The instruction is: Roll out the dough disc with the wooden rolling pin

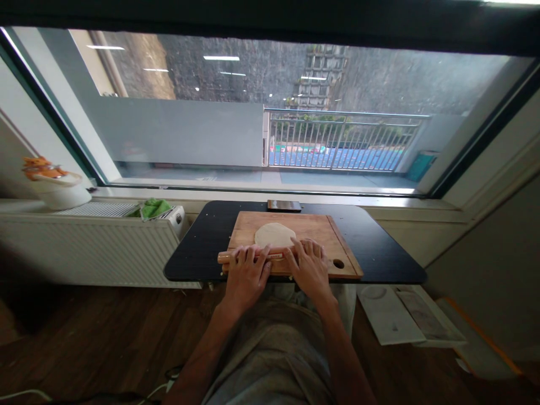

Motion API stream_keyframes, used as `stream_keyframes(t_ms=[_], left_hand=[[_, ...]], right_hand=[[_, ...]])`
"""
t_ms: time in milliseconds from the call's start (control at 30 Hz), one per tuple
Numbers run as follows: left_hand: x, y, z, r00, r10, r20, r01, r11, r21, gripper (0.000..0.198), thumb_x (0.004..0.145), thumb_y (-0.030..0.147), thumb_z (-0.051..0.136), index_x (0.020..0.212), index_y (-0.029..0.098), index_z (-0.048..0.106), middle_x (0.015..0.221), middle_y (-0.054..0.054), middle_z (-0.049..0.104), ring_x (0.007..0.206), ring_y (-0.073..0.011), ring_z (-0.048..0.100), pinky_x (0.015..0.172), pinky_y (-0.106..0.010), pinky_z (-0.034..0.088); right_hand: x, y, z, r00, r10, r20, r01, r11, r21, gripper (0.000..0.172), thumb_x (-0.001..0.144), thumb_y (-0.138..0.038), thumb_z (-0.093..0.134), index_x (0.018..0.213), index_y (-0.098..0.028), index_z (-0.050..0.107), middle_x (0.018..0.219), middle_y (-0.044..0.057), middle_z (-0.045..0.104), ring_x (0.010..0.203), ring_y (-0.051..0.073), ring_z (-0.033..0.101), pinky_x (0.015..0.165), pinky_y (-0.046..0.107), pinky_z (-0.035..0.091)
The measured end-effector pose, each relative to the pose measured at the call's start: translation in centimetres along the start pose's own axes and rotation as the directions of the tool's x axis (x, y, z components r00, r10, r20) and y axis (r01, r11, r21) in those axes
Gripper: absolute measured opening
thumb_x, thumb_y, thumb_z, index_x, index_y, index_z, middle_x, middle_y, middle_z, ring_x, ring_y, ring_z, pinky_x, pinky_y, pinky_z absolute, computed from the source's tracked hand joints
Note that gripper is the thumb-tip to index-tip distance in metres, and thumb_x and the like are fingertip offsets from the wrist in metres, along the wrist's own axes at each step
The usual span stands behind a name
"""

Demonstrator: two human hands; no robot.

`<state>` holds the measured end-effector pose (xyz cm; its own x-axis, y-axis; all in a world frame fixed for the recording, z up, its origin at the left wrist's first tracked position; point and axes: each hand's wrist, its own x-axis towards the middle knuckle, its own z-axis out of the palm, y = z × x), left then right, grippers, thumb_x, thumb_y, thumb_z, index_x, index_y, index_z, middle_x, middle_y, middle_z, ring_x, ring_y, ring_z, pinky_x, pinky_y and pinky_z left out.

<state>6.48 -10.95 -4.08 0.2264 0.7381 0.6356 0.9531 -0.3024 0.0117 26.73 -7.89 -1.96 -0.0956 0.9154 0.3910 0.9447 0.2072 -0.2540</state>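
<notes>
A flat, roundish sheet of dough [275, 232] lies on a wooden cutting board [317, 230]. Across the board's near side, at the dough's near edge, is a wooden rolling pin [223, 257] with a small red label. My left hand [248, 273] rests over its left part, fingers curled on top. Over the right part lies my right hand [309, 264], its index finger reaching to the dough's edge. Both palms hide much of the pin, and the dough's near edge is covered.
The board sits on a black table [379, 259] against a window sill. A dark phone-like slab [284, 206] lies behind the board. To the left, a white radiator [105, 247] carries a green cloth [155, 208] and a white pot [63, 191]. Framed panels [392, 320] lean low at right.
</notes>
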Motion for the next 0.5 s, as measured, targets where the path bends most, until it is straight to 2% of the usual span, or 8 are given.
stream_keyframes(t_ms=[267,500], left_hand=[[0.1,0.0,0.0,1.000,0.011,-0.026,-0.012,1.000,-0.025,0.044,0.112,0.037,0.058,0.154,0.030,0.070,0.136,-0.013,0.071,0.130,-0.0338,0.059,0.121,-0.055,0.042],[0.1,0.0,-0.1,1.000,0.006,-0.020,-0.007,1.000,-0.029,0.044,0.113,0.037,0.056,0.154,0.030,0.069,0.137,-0.013,0.071,0.131,-0.0339,0.059,0.120,-0.055,0.043]], right_hand=[[-2.5,1.5,0.5,0.995,-0.027,-0.095,0.028,1.000,0.011,0.051,0.117,-0.050,0.043,0.157,-0.022,0.060,0.144,0.015,0.072,0.140,0.033,0.062,0.129,0.054,0.034],[-2.1,1.2,0.4,0.995,-0.010,-0.096,0.013,1.000,0.024,0.038,0.118,-0.051,0.045,0.131,-0.025,0.070,0.132,0.011,0.074,0.131,0.034,0.064,0.124,0.053,0.034]])
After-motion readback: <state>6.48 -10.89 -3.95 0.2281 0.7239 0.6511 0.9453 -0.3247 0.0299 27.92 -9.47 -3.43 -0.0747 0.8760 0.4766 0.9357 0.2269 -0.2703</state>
